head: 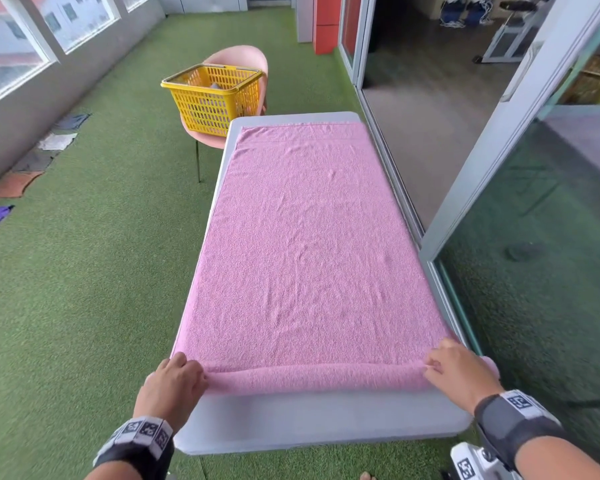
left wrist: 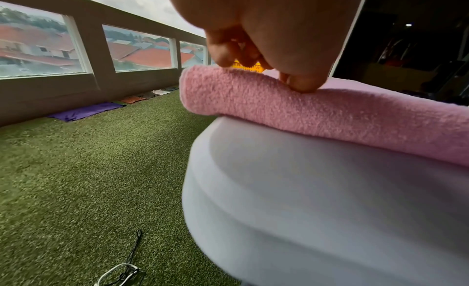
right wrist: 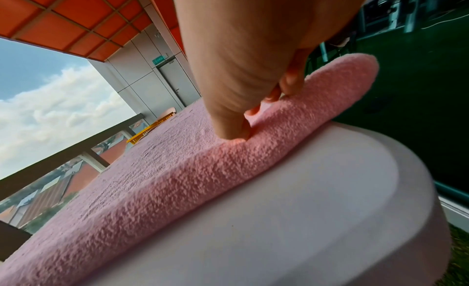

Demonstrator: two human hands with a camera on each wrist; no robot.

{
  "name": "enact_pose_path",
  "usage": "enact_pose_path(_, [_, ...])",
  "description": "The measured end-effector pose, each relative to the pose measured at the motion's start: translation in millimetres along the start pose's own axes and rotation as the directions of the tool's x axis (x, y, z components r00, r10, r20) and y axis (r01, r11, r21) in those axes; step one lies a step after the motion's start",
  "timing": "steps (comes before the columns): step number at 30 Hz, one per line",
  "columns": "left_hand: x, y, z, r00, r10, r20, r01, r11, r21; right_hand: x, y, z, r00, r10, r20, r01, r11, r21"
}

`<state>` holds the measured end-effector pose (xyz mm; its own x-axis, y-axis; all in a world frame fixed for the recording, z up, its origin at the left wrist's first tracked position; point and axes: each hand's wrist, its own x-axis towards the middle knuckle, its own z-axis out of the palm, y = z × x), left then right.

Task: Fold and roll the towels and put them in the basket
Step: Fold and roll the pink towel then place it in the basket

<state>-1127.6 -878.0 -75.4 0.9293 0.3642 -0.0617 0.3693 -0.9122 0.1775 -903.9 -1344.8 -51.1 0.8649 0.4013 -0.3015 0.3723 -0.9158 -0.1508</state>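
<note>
Bare forearms; black wrist straps (head: 515, 422) ringed with white blocks bearing black square markers (head: 145, 432); bare toes (head: 367, 476) below.

Towel (head: 309, 244) was plain pink, desk (head: 323, 420) light grey, basket (head: 212, 95) bright yellow w/ slotted sides, chair (head: 246, 57) pale pink, turf (head: 84, 271) green, wristbands (head: 515, 422) black w/ b&w markers.
</note>
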Motion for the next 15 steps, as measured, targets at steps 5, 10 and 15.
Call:
enact_pose_path(5, [3.8, -2.3, 8.9, 0.993, -0.006, -0.114, -0.009, 0.992, -0.127, 0.1, -3.0, 6.6, 0.995, -0.06, -0.082, 0.07, 0.99, 0.126])
enact_pose_path(10, [-5.9, -9.7, 12.8, 0.995, 0.087, -0.051, -0.09, 0.994, -0.069, -11.1, -0.8, 17.3, 0.99, -0.137, 0.017, 0.138, 0.99, -0.031])
enact_pose_path(15, [-11.4, -8.2, 3.1, 0.996, 0.079, 0.044, -0.081, 0.996, 0.046, -10.9, -5.8, 11.6, 0.992, -0.124, 0.034, 0.126, 0.989, -0.083])
